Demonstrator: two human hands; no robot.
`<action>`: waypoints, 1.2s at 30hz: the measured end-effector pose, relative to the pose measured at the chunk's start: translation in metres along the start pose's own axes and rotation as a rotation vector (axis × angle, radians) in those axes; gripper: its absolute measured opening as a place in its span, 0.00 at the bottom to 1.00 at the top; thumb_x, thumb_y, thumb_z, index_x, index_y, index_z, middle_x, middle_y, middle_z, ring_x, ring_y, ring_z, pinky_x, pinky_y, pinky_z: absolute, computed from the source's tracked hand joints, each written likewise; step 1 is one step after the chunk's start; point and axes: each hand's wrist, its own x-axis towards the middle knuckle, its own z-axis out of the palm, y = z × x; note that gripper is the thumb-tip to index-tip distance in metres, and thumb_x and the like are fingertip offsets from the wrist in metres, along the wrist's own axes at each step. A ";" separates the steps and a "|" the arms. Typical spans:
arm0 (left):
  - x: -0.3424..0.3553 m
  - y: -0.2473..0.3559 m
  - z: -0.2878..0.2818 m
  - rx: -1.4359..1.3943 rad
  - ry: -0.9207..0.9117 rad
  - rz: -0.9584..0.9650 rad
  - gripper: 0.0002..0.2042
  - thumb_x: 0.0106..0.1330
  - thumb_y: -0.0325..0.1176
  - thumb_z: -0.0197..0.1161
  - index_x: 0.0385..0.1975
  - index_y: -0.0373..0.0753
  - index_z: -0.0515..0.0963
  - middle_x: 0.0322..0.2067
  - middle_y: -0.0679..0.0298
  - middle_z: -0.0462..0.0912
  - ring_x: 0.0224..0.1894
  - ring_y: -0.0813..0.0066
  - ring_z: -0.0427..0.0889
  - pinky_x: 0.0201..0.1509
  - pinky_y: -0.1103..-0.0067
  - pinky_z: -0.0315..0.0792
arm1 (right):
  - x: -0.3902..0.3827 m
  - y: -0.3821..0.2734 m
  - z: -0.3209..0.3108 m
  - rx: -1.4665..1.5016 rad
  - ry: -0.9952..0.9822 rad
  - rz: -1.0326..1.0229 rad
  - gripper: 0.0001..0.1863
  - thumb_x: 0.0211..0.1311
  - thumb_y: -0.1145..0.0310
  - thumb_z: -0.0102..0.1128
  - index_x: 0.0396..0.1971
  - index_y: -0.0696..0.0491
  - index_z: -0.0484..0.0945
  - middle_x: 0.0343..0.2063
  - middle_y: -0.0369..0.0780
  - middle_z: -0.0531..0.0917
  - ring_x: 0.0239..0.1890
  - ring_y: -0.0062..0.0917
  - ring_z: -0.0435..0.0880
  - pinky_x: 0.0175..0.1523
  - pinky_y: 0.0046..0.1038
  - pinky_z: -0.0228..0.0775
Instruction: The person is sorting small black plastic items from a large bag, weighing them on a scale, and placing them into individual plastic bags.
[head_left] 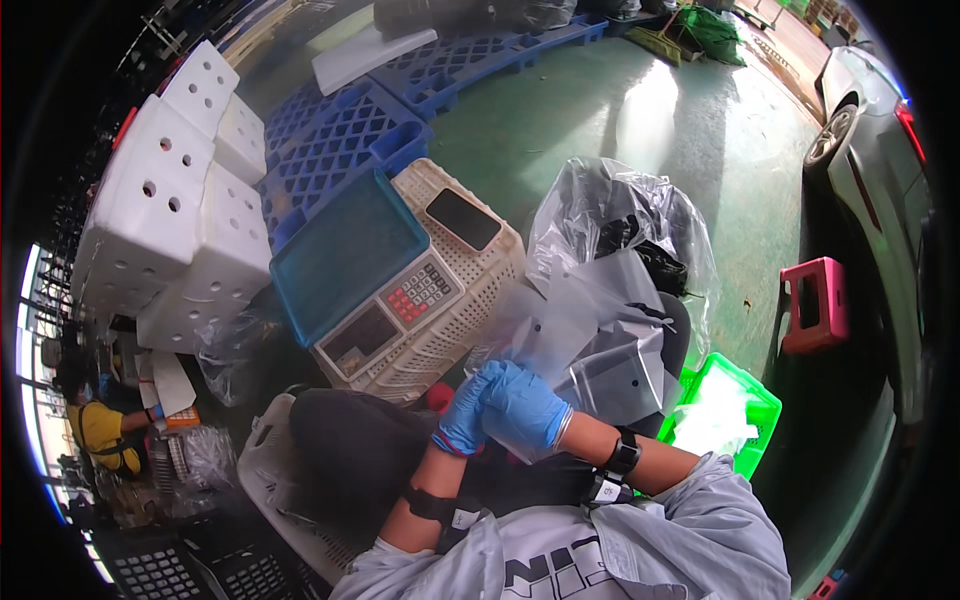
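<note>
My left hand (470,410) and my right hand (525,410), both in blue gloves, are closed together over my lap around a clear plastic bag (525,335); their fingertips are partly hidden. Just beyond them lie several translucent plastic bags (610,370) with small dark holes and a large crumpled clear sack (565,200) with dark contents. To the upper left, a scale (350,250) with a blue platter and keypad sits on an upturned beige crate (440,350), beside a phone (463,219).
White foam boxes (150,210) are stacked left. Blue pallets (320,130) lie behind. A green basket (760,410), pink stool (815,300) and parked car (870,160) are right. A co-worker in a yellow top (105,440) works at lower left. A broom (660,40) lies at the back.
</note>
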 end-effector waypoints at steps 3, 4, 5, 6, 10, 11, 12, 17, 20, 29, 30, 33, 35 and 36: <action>-0.010 0.009 -0.045 0.490 0.196 0.360 0.15 0.63 0.40 0.60 0.44 0.38 0.75 0.40 0.65 0.78 0.43 0.77 0.77 0.48 0.79 0.72 | 0.010 0.004 0.043 0.212 -0.167 -0.302 0.15 0.49 0.66 0.60 0.36 0.59 0.75 0.34 0.46 0.77 0.40 0.41 0.76 0.48 0.36 0.68; -0.025 0.015 -0.034 0.394 0.258 0.344 0.13 0.64 0.37 0.60 0.43 0.37 0.76 0.40 0.64 0.79 0.40 0.77 0.78 0.44 0.80 0.74 | 0.010 0.004 0.041 0.224 -0.186 -0.308 0.15 0.49 0.66 0.60 0.36 0.59 0.75 0.34 0.46 0.77 0.40 0.41 0.76 0.48 0.36 0.68; -0.030 0.014 -0.042 0.380 0.285 0.355 0.13 0.64 0.37 0.60 0.43 0.37 0.76 0.40 0.64 0.79 0.40 0.77 0.78 0.44 0.80 0.74 | 0.011 -0.002 0.032 0.315 -0.178 -0.306 0.14 0.53 0.66 0.59 0.37 0.58 0.75 0.35 0.46 0.77 0.42 0.40 0.76 0.49 0.35 0.68; -0.031 0.012 -0.053 0.272 0.340 0.408 0.12 0.65 0.34 0.58 0.44 0.35 0.76 0.39 0.64 0.79 0.39 0.76 0.79 0.44 0.81 0.74 | 0.012 -0.009 0.020 0.406 -0.168 -0.299 0.12 0.56 0.67 0.58 0.38 0.57 0.75 0.37 0.45 0.77 0.43 0.40 0.75 0.50 0.34 0.68; -0.032 0.031 -0.039 0.076 0.366 0.462 0.11 0.66 0.32 0.55 0.45 0.35 0.75 0.39 0.63 0.79 0.38 0.76 0.79 0.43 0.81 0.74 | 0.007 0.037 -0.012 0.358 0.300 0.184 0.07 0.63 0.69 0.53 0.37 0.56 0.76 0.33 0.41 0.78 0.36 0.32 0.77 0.45 0.27 0.69; -0.035 0.033 -0.036 -0.049 0.278 0.467 0.11 0.67 0.33 0.55 0.45 0.36 0.75 0.40 0.63 0.79 0.37 0.76 0.80 0.41 0.80 0.76 | 0.007 0.051 -0.015 0.529 0.361 0.341 0.09 0.64 0.67 0.53 0.38 0.57 0.75 0.33 0.40 0.78 0.36 0.28 0.76 0.44 0.27 0.69; -0.036 0.033 -0.046 -0.022 0.182 0.448 0.13 0.67 0.33 0.54 0.49 0.34 0.72 0.42 0.61 0.79 0.41 0.74 0.80 0.43 0.79 0.75 | 0.009 0.064 -0.021 0.443 0.313 0.428 0.12 0.65 0.64 0.53 0.40 0.58 0.74 0.33 0.40 0.78 0.37 0.25 0.77 0.45 0.28 0.69; -0.036 0.035 -0.032 1.290 0.215 0.793 0.15 0.68 0.33 0.51 0.51 0.34 0.68 0.47 0.51 0.77 0.44 0.61 0.79 0.46 0.76 0.75 | -0.005 0.131 0.015 1.217 -0.361 0.508 0.26 0.70 0.51 0.39 0.52 0.60 0.69 0.48 0.40 0.76 0.49 0.27 0.75 0.59 0.27 0.62; -0.039 0.054 -0.011 -0.388 -0.473 0.264 0.10 0.70 0.39 0.44 0.29 0.41 0.63 0.53 0.38 0.68 0.48 0.53 0.76 0.46 0.73 0.75 | -0.008 0.133 0.035 1.123 -0.506 0.245 0.23 0.67 0.57 0.43 0.54 0.58 0.67 0.49 0.38 0.75 0.52 0.27 0.73 0.62 0.31 0.59; -0.032 0.048 -0.080 0.203 0.644 0.460 0.14 0.63 0.34 0.57 0.46 0.35 0.72 0.36 0.65 0.77 0.38 0.74 0.76 0.45 0.76 0.71 | -0.021 0.141 0.020 0.561 0.365 0.257 0.11 0.61 0.60 0.59 0.36 0.53 0.76 0.25 0.27 0.75 0.24 0.11 0.70 0.31 0.17 0.64; -0.030 0.043 -0.094 0.327 0.687 0.573 0.16 0.62 0.33 0.59 0.48 0.35 0.70 0.38 0.65 0.76 0.40 0.74 0.75 0.47 0.76 0.70 | -0.022 0.144 0.012 0.857 0.313 0.525 0.11 0.63 0.60 0.57 0.37 0.52 0.77 0.26 0.28 0.76 0.24 0.11 0.70 0.31 0.17 0.64; -0.024 0.031 -0.093 1.019 1.072 0.926 0.27 0.49 0.27 0.69 0.50 0.34 0.66 0.49 0.55 0.70 0.51 0.61 0.70 0.56 0.70 0.64 | -0.010 0.129 -0.006 1.094 0.439 0.619 0.04 0.62 0.68 0.57 0.32 0.52 0.76 0.25 0.27 0.75 0.24 0.10 0.71 0.28 0.16 0.64; -0.037 0.042 -0.041 1.432 1.191 1.237 0.27 0.49 0.26 0.68 0.50 0.34 0.67 0.47 0.54 0.71 0.51 0.63 0.71 0.56 0.72 0.65 | -0.025 0.142 -0.021 1.052 0.271 0.623 0.05 0.62 0.71 0.58 0.27 0.52 0.75 0.23 0.24 0.73 0.25 0.08 0.68 0.29 0.15 0.61; -0.040 0.042 -0.027 1.436 1.085 1.184 0.25 0.47 0.28 0.69 0.47 0.35 0.69 0.46 0.53 0.72 0.49 0.56 0.72 0.55 0.68 0.66 | -0.019 0.130 -0.020 0.964 0.289 0.619 0.05 0.62 0.71 0.58 0.26 0.52 0.74 0.23 0.25 0.72 0.24 0.08 0.67 0.28 0.15 0.60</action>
